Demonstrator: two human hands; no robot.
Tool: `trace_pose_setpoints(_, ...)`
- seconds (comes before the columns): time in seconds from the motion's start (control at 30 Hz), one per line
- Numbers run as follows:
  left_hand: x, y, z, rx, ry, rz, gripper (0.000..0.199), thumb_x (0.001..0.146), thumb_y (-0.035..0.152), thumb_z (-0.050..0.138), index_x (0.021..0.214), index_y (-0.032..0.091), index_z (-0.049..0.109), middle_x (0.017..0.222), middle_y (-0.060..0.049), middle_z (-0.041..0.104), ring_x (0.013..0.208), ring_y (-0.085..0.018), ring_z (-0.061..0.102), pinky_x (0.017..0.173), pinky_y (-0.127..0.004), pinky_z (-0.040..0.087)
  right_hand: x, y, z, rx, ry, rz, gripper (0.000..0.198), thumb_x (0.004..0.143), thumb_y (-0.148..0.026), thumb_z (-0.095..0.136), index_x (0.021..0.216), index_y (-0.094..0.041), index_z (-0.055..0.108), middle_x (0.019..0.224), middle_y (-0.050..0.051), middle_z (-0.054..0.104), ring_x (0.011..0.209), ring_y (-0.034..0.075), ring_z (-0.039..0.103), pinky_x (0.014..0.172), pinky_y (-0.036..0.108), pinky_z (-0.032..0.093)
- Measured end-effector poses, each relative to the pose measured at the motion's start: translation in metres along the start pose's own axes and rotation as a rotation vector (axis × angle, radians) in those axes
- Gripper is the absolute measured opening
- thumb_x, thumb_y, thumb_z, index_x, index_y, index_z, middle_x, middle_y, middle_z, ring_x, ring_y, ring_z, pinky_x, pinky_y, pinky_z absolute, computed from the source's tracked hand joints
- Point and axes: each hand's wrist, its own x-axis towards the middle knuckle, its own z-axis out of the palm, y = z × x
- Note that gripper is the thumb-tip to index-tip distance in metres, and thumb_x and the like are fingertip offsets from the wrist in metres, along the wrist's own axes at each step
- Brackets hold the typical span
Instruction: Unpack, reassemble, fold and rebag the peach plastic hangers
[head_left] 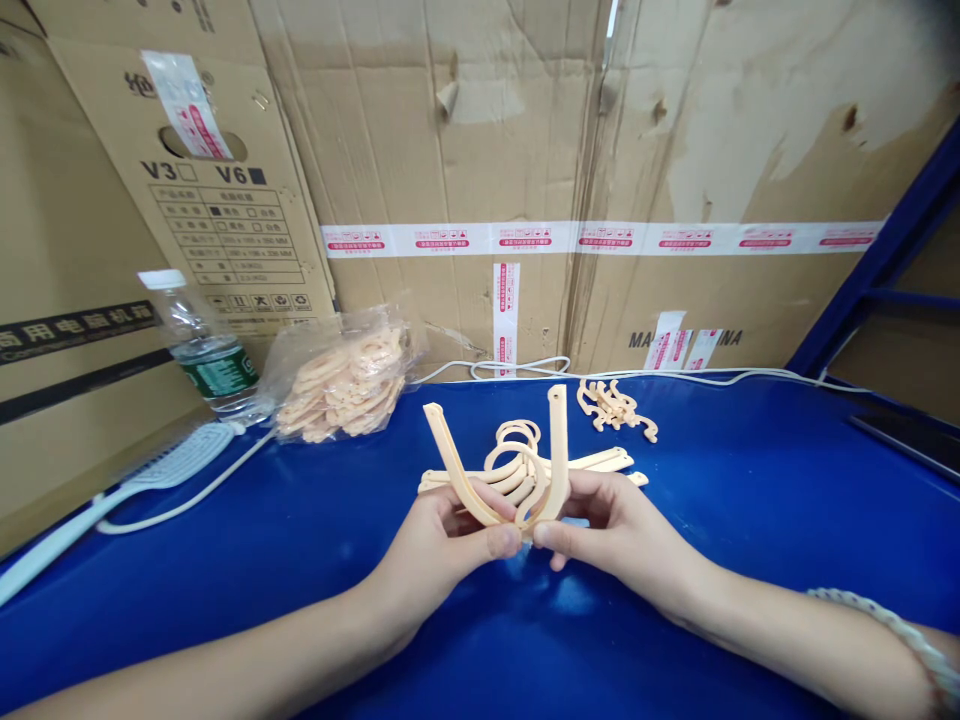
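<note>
My left hand (435,535) pinches a curved beige plastic strip (452,457) near its lower end. A matching curved strip (559,452), with a small hole at its top, is held in my right hand (626,525). The two strips meet between my thumbs in a wide U, their free ends pointing up and apart. My fingers cover the exact joint. Just behind my hands, more beige strips (600,460) and several curved, ring-like beige pieces (517,432) lie in a loose pile on the blue table (300,590).
Small hook-shaped beige pieces (616,405) lie at the back right. At the back left are a clear bag of beige parts (349,385), a water bottle (214,355) and a pale hairbrush (165,465). Cardboard (450,150) walls the back; a white cable (720,376) runs along it.
</note>
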Motion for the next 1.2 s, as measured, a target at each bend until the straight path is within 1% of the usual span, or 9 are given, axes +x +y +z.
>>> trace_pose_setpoints(0.23,-0.002,0.004,0.0,0.009,0.015,0.003,0.025,0.059,0.023,0.087,0.072,0.015,0.068,0.066,0.0,0.071,0.063,-0.012,0.063,0.065,-0.022,0.05,0.004,-0.014,-0.012,0.0,-0.029,-0.031,0.034,0.07,-0.027,0.082,0.097,-0.018,0.064,0.087,0.001,0.066,0.075,0.012,0.062,0.06,0.02,0.053)
trace_pose_setpoints(0.4,-0.001,0.004,-0.007,0.012,0.038,0.036,0.026,0.063,0.026,0.087,0.078,0.016,0.069,0.069,0.0,0.071,0.066,-0.013,0.064,0.066,-0.023,0.05,0.012,-0.031,-0.047,0.033,-0.046,-0.052,0.053,0.069,-0.024,0.083,0.115,-0.027,0.056,0.098,-0.001,0.062,0.073,0.011,0.064,0.056,0.021,0.054)
trace_pose_setpoints(0.53,-0.002,0.006,-0.008,0.014,0.089,0.032,0.029,0.064,0.03,0.086,0.081,0.015,0.068,0.081,-0.004,0.073,0.075,-0.015,0.065,0.075,-0.027,0.052,0.017,-0.041,-0.079,-0.354,-0.284,-0.079,0.03,0.073,-0.029,0.08,0.096,-0.018,0.065,0.085,0.0,0.065,0.072,0.013,0.065,0.063,0.025,0.055)
trace_pose_setpoints(0.67,-0.002,0.011,-0.008,-0.025,0.151,0.049,0.028,0.07,0.034,0.081,0.085,0.015,0.067,0.084,-0.005,0.071,0.088,-0.02,0.065,0.086,-0.032,0.049,0.015,-0.051,-0.094,-0.796,-0.347,-0.159,0.02,0.08,-0.035,0.073,0.086,-0.017,0.07,0.084,0.003,0.07,0.076,0.016,0.066,0.072,0.03,0.053)
trace_pose_setpoints(0.8,0.003,0.014,-0.016,-0.047,0.316,0.221,0.023,0.074,0.033,0.074,0.087,0.017,0.064,0.08,-0.001,0.065,0.087,-0.019,0.06,0.082,-0.03,0.047,0.013,-0.058,-0.101,-1.099,-0.363,-0.235,0.013,0.084,-0.029,0.064,0.081,-0.019,0.072,0.078,0.002,0.069,0.072,0.016,0.063,0.07,0.03,0.048)
trace_pose_setpoints(0.9,0.006,0.014,-0.023,0.107,0.415,0.421,0.017,0.081,0.032,0.067,0.093,0.02,0.062,0.087,0.0,0.063,0.092,-0.019,0.058,0.084,-0.03,0.044,0.013,-0.061,-0.104,-1.191,-0.344,-0.247,0.016,0.087,-0.028,0.06,0.079,-0.019,0.07,0.08,0.004,0.068,0.075,0.017,0.062,0.071,0.03,0.047)
trace_pose_setpoints(1.0,0.004,0.013,-0.023,0.525,0.315,0.582,0.005,0.087,0.025,0.06,0.091,0.021,0.061,0.089,-0.001,0.064,0.091,-0.019,0.058,0.083,-0.031,0.042,0.012,-0.06,-0.104,-1.222,-0.329,-0.246,0.017,0.088,-0.03,0.059,0.081,-0.019,0.069,0.082,0.005,0.067,0.079,0.018,0.061,0.073,0.031,0.046)
trace_pose_setpoints(1.1,-0.001,0.011,-0.018,0.955,0.05,0.77,0.004,0.087,0.018,0.058,0.087,0.021,0.061,0.087,-0.002,0.066,0.087,-0.021,0.059,0.085,-0.035,0.041,0.01,-0.058,-0.102,-1.202,-0.341,-0.208,0.017,0.085,-0.036,0.065,0.087,-0.019,0.07,0.087,0.005,0.068,0.082,0.019,0.062,0.075,0.031,0.046)
trace_pose_setpoints(1.2,-0.004,0.008,-0.015,1.22,-0.165,0.918,0.004,0.087,0.023,0.063,0.084,0.022,0.063,0.088,-0.003,0.069,0.088,-0.022,0.06,0.093,-0.042,0.037,0.007,-0.054,-0.099,-1.193,-0.375,-0.185,0.02,0.08,-0.039,0.071,0.086,-0.02,0.07,0.088,0.004,0.067,0.082,0.019,0.062,0.074,0.031,0.046)
